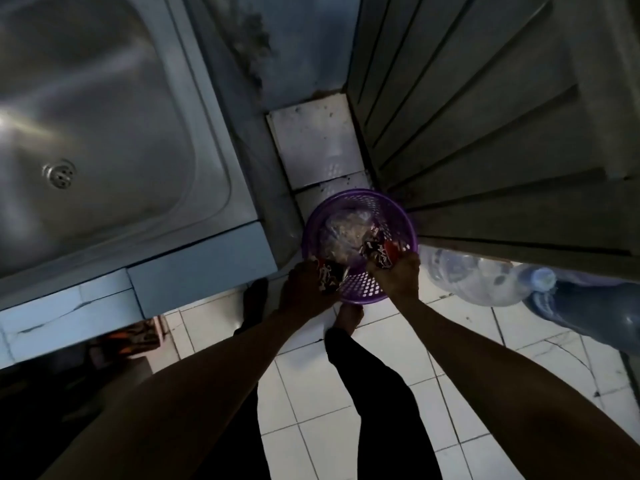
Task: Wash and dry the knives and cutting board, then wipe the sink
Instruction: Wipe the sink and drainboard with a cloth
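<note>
Below you, white floor tiles (311,403) are showing between your legs, with dark grout lines crossing them. At upper left the steel sink (97,116) is sitting in a pale tiled counter (194,275); its basin is catching a streak of light, and the drain (59,173) is lying toward the near left. A dark slatted door (485,133) is filling the upper right. A grey wall (270,46) with dark stains is standing between counter and door.

You are bending over a purple perforated basket (360,291) resting on the floor, in the gap between counter and door. Inside it a clear crumpled plastic bag (343,233) is lying. Your left hand (304,289) is curling its fingers round a red-and-black wrapper (327,277) at the basket's near-left rim. Your right hand (398,271) is pinching a second wrapper (379,252) at the near-right rim.

Just right of the basket, a large clear water jug (485,275) is lying on its side, beside a blue jug (595,313).

Knives and cutting board are not showing from this angle.
</note>
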